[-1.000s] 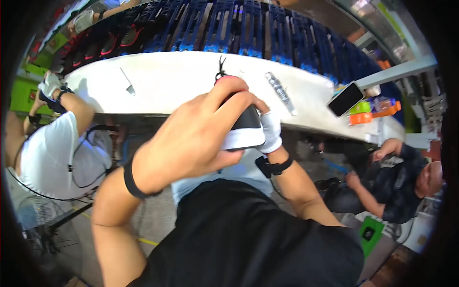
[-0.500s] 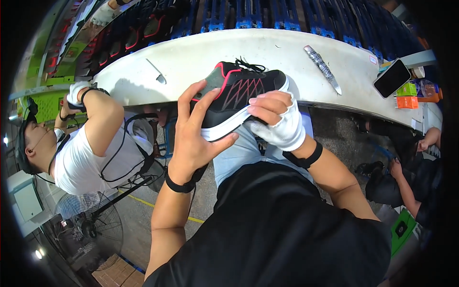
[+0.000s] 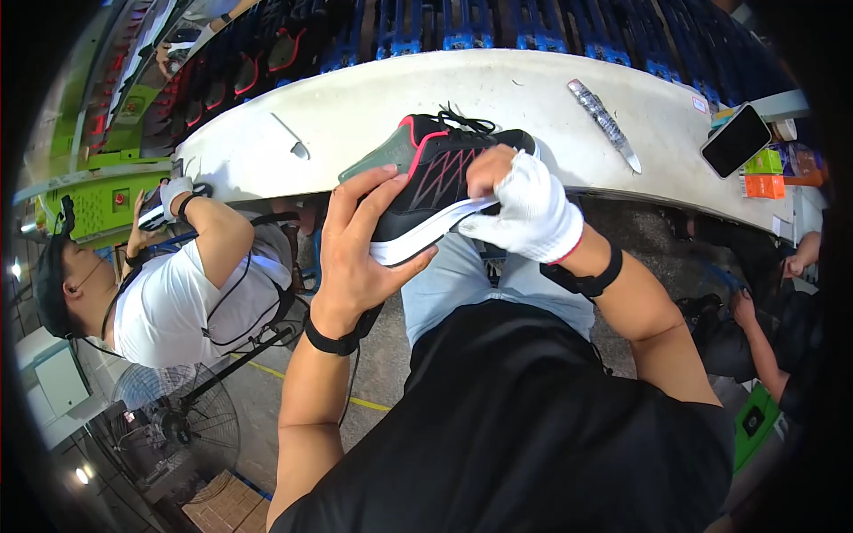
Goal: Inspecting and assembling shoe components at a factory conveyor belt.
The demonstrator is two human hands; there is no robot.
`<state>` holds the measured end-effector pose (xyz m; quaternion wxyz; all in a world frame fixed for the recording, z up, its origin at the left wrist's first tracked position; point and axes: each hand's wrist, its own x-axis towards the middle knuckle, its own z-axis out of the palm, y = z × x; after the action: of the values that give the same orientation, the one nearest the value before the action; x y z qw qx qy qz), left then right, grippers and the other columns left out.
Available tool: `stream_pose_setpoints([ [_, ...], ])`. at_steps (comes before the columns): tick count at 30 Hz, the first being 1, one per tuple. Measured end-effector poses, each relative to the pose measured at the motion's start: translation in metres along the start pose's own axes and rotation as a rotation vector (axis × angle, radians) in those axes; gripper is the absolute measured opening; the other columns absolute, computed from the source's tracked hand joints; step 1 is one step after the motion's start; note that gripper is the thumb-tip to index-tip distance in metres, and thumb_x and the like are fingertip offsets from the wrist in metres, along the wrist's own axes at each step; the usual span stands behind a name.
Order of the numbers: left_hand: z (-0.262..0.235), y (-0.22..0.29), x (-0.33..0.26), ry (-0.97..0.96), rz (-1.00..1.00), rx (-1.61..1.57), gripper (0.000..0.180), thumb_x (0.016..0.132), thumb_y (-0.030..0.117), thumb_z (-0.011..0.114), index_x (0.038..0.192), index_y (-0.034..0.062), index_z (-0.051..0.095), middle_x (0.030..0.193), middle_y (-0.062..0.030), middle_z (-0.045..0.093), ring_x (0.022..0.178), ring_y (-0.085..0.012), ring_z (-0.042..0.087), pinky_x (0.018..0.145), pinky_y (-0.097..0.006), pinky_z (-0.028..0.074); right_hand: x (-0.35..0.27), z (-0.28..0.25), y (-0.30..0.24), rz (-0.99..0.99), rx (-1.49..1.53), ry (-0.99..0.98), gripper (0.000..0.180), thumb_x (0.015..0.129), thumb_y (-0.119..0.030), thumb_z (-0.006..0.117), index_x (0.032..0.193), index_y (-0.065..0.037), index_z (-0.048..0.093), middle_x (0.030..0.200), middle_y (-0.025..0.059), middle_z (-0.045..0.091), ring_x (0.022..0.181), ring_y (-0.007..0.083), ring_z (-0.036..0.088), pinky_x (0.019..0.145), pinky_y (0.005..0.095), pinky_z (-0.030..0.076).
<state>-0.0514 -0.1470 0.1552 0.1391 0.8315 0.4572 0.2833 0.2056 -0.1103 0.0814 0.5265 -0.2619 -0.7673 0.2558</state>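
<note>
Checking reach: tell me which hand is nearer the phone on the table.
Right. The gloved right hand grips the shoe, on the side toward the phone; the left hand holds the shoe's far side.

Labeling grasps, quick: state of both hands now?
Left hand: closed on the black sneaker, heel end.
Right hand, white glove: gripping the same sneaker's side.

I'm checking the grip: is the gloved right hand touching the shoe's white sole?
Touching. The head view shows the right hand in its white glove, fingers pressed onto the white sole of the black shoe, with no gap.
</note>
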Motion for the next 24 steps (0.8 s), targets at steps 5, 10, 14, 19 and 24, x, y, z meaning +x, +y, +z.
stream_pose_setpoints([
  [5, -0.004, 0.019, 0.005, -0.026, 0.138, 0.136, 0.08, 0.06, 0.019, 0.1, 0.135, 0.0068, 0.074, 0.138, -0.0099, 0.069, 0.119, -0.031, 0.069, 0.102, -0.05, 0.052, 0.023, -0.032, 0.0, 0.082, -0.438, -0.13, 0.132, 0.062, -0.074, 0.093, 0.162, -0.002, 0.045, 0.128, 0.0229, 0.071, 0.116, 0.0414, 0.069, 0.105, 0.0477, 0.053],
  [10, 0.002, 0.033, 0.001, -0.037, 0.113, 0.169, 0.083, 0.057, 0.017, 0.1, 0.136, 0.0076, 0.073, 0.141, -0.0109, 0.07, 0.126, -0.0305, 0.068, 0.107, -0.049, 0.048, 0.019, -0.017, -0.009, 0.304, -0.195, -0.335, 0.152, 0.059, -0.078, 0.094, 0.17, 0.002, 0.028, 0.129, 0.0296, 0.068, 0.12, 0.0458, 0.068, 0.108, 0.0507, 0.053],
  [14, 0.007, 0.041, 0.002, -0.018, 0.112, 0.166, 0.082, 0.057, 0.015, 0.101, 0.134, 0.0065, 0.074, 0.141, -0.0116, 0.07, 0.125, -0.0307, 0.067, 0.107, -0.048, 0.048, 0.018, -0.012, -0.009, 0.309, -0.25, -0.227, 0.139, 0.06, -0.073, 0.096, 0.163, 0.001, 0.04, 0.139, 0.0279, 0.067, 0.129, 0.0445, 0.065, 0.113, 0.0496, 0.051],
  [19, 0.003, 0.03, -0.001, -0.05, 0.044, 0.104, 0.089, 0.061, 0.014, 0.1, 0.143, 0.0042, 0.068, 0.15, -0.0188, 0.062, 0.133, -0.0375, 0.061, 0.115, -0.049, 0.048, 0.019, -0.003, 0.005, 0.317, -0.178, 0.083, 0.06, 0.099, -0.042, 0.08, 0.139, 0.001, 0.067, 0.122, 0.0203, 0.077, 0.103, 0.037, 0.079, 0.093, 0.0417, 0.062],
  [24, 0.002, 0.027, 0.009, 0.044, 0.065, 0.025, 0.109, 0.067, 0.025, 0.102, 0.16, 0.0034, 0.05, 0.161, -0.0216, 0.05, 0.15, -0.0397, 0.052, 0.125, -0.049, 0.042, -0.023, -0.038, 0.045, 0.698, 0.805, 0.682, 0.056, 0.121, -0.044, 0.04, 0.141, 0.005, 0.059, 0.12, 0.0226, 0.079, 0.111, 0.0297, 0.078, 0.097, 0.0404, 0.06],
])
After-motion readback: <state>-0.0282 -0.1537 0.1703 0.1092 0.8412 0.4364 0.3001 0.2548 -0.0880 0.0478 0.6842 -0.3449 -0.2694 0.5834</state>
